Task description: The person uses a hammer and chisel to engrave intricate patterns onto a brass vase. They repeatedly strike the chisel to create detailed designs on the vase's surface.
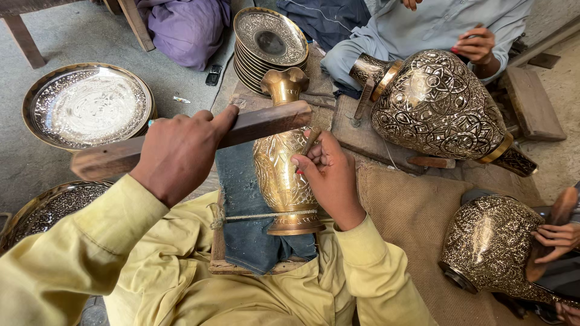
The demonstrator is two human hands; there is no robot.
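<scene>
A tall brass vase [283, 162] with an engraved pattern lies on a blue cloth [244, 205] over a wooden board, tied down by a cord near its foot. My left hand [178, 154] grips a thick wooden stick [266, 121] held level above the vase. My right hand [329, 175] rests against the vase's right side and holds a small chisel [309, 142] with its tip on the metal. My yellow sleeves fill the lower part of the view.
A stack of engraved plates [270, 45] stands behind the vase. Large engraved trays lie at left [87, 105] and lower left [48, 208]. Another person holds a big engraved vase [438, 105] at upper right; a third person's hands hold a round vessel [489, 244] at lower right on burlap [405, 211].
</scene>
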